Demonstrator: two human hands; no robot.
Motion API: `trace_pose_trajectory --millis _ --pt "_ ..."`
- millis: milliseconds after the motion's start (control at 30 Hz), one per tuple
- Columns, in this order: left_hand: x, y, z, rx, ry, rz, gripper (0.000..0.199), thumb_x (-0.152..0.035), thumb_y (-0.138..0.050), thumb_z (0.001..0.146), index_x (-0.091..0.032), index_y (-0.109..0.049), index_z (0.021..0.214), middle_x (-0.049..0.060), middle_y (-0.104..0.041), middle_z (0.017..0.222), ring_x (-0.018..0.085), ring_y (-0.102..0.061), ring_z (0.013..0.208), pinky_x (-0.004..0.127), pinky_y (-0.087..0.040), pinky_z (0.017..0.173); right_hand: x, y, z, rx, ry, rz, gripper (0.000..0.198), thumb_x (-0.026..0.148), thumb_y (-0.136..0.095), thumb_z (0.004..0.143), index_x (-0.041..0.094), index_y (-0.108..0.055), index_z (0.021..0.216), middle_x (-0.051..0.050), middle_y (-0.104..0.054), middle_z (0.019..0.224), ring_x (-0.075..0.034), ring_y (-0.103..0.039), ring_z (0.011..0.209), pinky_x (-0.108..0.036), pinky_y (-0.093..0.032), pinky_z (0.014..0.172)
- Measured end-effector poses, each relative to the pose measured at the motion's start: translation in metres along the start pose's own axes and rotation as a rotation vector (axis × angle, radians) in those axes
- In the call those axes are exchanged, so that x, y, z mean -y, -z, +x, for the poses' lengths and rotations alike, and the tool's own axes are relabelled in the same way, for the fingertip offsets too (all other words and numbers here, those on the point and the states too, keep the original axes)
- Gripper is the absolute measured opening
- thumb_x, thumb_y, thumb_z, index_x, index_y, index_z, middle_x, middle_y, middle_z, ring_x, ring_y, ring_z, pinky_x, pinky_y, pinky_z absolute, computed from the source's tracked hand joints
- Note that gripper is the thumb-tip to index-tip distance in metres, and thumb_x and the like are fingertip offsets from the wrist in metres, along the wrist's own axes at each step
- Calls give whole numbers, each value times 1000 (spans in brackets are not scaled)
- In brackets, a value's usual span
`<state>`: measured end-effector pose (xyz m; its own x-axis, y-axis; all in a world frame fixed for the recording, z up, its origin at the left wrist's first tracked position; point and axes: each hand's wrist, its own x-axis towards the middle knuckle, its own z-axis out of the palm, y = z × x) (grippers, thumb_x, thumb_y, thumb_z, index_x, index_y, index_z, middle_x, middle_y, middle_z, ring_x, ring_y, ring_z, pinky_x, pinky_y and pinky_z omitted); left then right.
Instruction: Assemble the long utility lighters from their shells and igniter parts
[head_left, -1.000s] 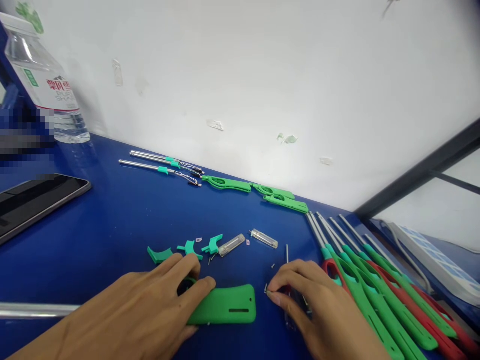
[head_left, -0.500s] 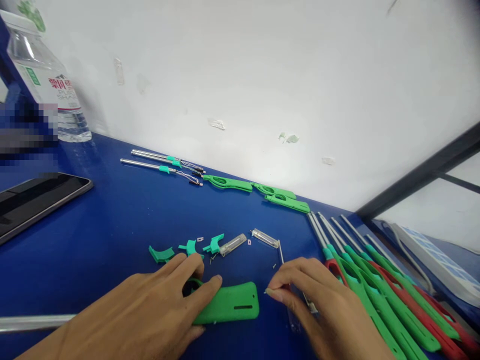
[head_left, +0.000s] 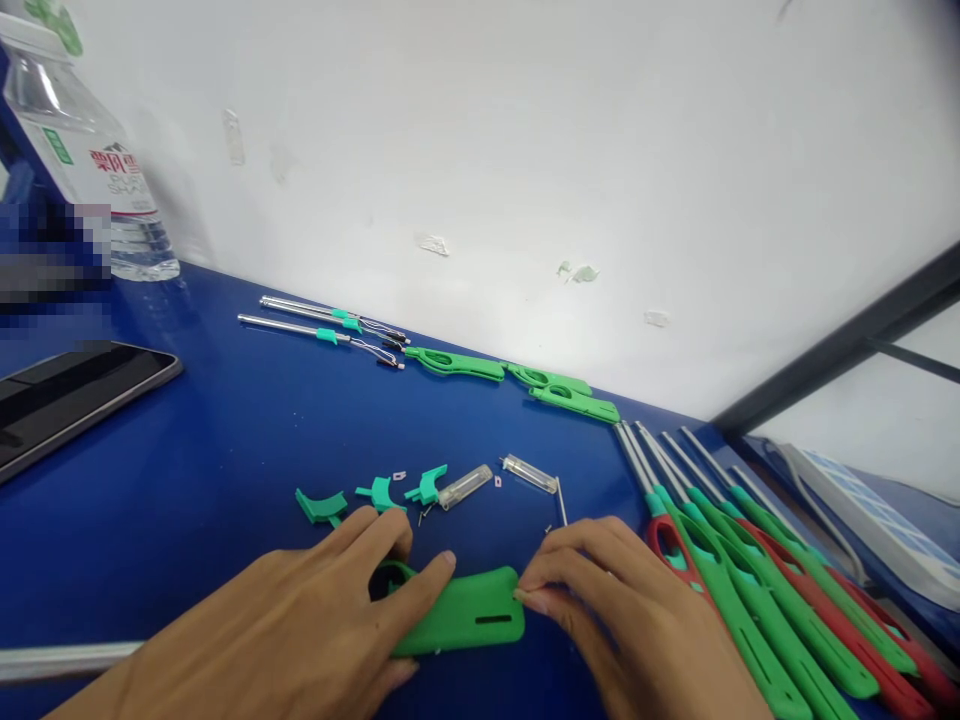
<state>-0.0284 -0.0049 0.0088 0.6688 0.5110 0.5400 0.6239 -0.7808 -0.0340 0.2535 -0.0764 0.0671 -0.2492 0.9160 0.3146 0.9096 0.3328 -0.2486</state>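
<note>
Under my left hand (head_left: 330, 590) lies a green lighter handle (head_left: 480, 612), pressed to the table with the fingers and thumb around its grip. A metal lighter tube (head_left: 67, 660) extends left from beneath that wrist. My right hand (head_left: 600, 610) pinches at the small hole in the handle's right end; the tiny screw between thumb and forefinger is mostly hidden. Beyond the hands lie turquoise triggers (head_left: 429, 485), a clear fuel tank (head_left: 465, 487), another clear tank (head_left: 530, 474) and loose screws (head_left: 425, 515).
Finished-looking green and red gas lighters (head_left: 739, 580) lie side by side at right, near a power strip (head_left: 877, 520). Wired metal tubes (head_left: 292, 330) and green handle shells (head_left: 457, 364) line the wall. A phone (head_left: 82, 395) and water bottle (head_left: 90, 160) are at left.
My right hand has moved slightly left, bringing its pinched fingertips from beside the handle onto its end. My left hand still holds the handle, which has barely shifted.
</note>
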Motion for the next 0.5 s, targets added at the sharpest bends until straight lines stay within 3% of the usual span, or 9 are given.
trace_pose_trajectory --millis 167,400,500 --pt "-2 5 1 85 1 16 64 -16 -54 90 -44 -80 142 1 -83 123 25 -85 97 32 -56 63 3 2 -1 24 -22 -9 24 10 -73 115 33 -76 109 6 -83 113 -20 -82 104 -30 -66 92" --pt "-2 7 6 148 -4 23 64 -15 -56 89 -43 -80 140 1 -84 123 27 -86 98 31 -60 65 -6 3 -1 15 68 10 22 17 -71 118 36 -81 114 6 -86 115 -19 -84 101 -27 -69 89" --pt "-1 7 6 140 -11 43 63 -15 -54 89 -42 -80 139 1 -84 122 28 -86 99 33 -60 62 -7 3 -3 22 60 10 21 20 -71 118 38 -82 115 7 -87 116 -18 -85 103 -29 -70 98"
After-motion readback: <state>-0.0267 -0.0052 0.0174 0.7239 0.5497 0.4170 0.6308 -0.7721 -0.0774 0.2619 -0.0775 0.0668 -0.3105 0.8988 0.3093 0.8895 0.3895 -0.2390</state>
